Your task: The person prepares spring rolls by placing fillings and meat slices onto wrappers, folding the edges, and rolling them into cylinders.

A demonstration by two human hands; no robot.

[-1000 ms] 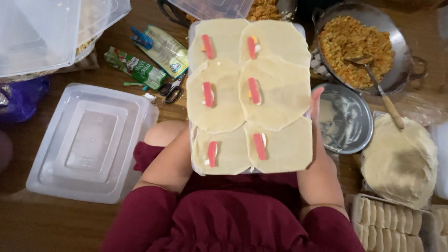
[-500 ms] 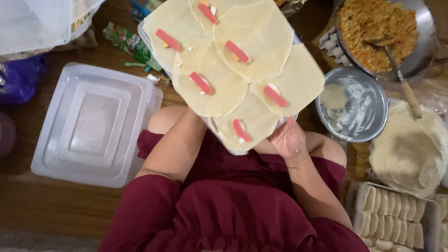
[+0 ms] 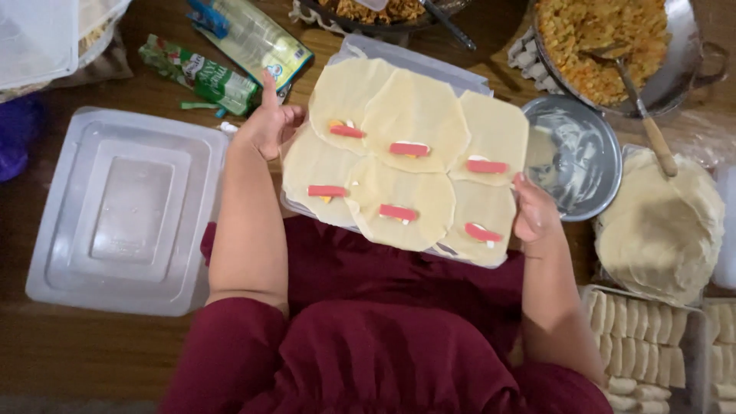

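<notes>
A clear plastic tray (image 3: 414, 63) covered with several round pale wrappers (image 3: 414, 130) is held over my lap. Each wrapper carries a red strip (image 3: 409, 149) with a bit of yellow and white filling. My left hand (image 3: 267, 123) grips the tray's left edge, thumb raised. On the right edge, my right hand (image 3: 534, 211) holds the tray by a wrapper's rim. The tray lies roughly level, long side running left to right.
An upturned clear plastic container lid (image 3: 126, 211) lies at left. A metal bowl (image 3: 579, 153) with white paste, a stack of wrappers (image 3: 663, 222), a pan of orange filling (image 3: 613, 46) with a spoon, and a box of rolled pieces (image 3: 652, 345) stand at right. Packets (image 3: 203, 73) lie behind.
The tray has been turned from upright-long to sideways and brought lower toward my lap. My left hand came out from under it to its left edge.
</notes>
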